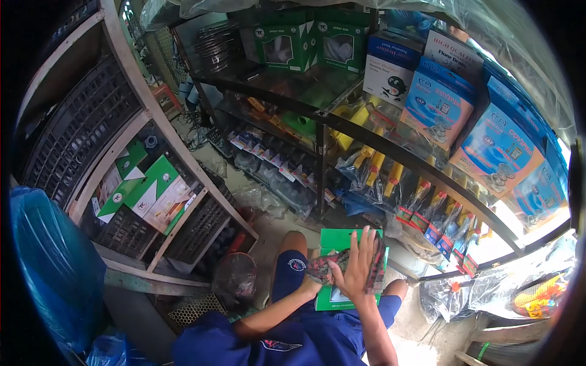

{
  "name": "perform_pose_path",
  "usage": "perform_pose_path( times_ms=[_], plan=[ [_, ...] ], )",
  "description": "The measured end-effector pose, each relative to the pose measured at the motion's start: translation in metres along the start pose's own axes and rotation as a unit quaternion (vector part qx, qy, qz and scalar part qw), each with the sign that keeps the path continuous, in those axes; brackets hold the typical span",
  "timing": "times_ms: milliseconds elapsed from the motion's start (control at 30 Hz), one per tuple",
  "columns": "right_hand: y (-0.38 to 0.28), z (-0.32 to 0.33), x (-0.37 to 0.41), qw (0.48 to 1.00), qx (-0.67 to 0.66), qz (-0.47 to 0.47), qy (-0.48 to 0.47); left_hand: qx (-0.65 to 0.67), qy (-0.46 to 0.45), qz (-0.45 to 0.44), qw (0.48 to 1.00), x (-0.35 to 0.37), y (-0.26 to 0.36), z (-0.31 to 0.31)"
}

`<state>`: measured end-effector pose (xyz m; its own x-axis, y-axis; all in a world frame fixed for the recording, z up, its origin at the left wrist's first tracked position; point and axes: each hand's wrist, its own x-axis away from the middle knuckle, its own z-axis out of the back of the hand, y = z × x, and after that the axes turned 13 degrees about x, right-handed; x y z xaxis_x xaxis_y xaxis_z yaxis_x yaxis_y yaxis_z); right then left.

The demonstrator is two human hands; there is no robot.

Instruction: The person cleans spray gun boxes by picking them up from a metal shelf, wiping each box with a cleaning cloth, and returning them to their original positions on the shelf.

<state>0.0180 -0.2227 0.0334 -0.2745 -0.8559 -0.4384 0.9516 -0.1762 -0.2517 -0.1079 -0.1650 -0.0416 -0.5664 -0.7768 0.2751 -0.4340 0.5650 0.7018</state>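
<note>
A green cardboard box (329,238) with a pale window rests across my lap. Over its middle lies a dark patterned cloth (375,277) with reddish and grey blotches. My left hand (318,272) is closed at the box's left side, its fingers partly hidden by the cloth. My right hand (355,268) is open, fingers stretched upward, lying flat over the cloth and the box face. The cloth hides much of the box's front.
Ahead stands a shelf rack (403,143) holding blue floor-drain boxes (497,149), green boxes (281,46) and hanging yellow-handled packets (394,177). At left, a frame holds black crates (91,128) and green-and-white boxes (162,195). Plastic-wrapped goods (537,293) lie at right.
</note>
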Motion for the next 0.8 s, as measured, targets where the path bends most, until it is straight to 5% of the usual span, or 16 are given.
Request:
perform_pose_path(
  times_ms=[67,233,600,800],
  plan=[
    [0.009,-0.003,0.0,0.999,0.007,0.006,0.046,0.007,-0.085,-0.002,0.996,-0.01,-0.002,0.016],
    [0.022,0.008,-0.003,0.984,0.04,-0.135,0.111,0.071,0.064,-0.103,0.99,-0.029,0.034,-0.019],
    [0.048,0.004,0.017,0.926,-0.189,-0.314,-0.088,0.112,0.027,-0.062,0.991,-0.032,0.063,-0.015],
    [0.05,0.013,-0.009,0.963,-0.172,-0.203,-0.041,0.02,-0.008,-0.051,0.998,-0.039,0.063,-0.008]
  ],
)
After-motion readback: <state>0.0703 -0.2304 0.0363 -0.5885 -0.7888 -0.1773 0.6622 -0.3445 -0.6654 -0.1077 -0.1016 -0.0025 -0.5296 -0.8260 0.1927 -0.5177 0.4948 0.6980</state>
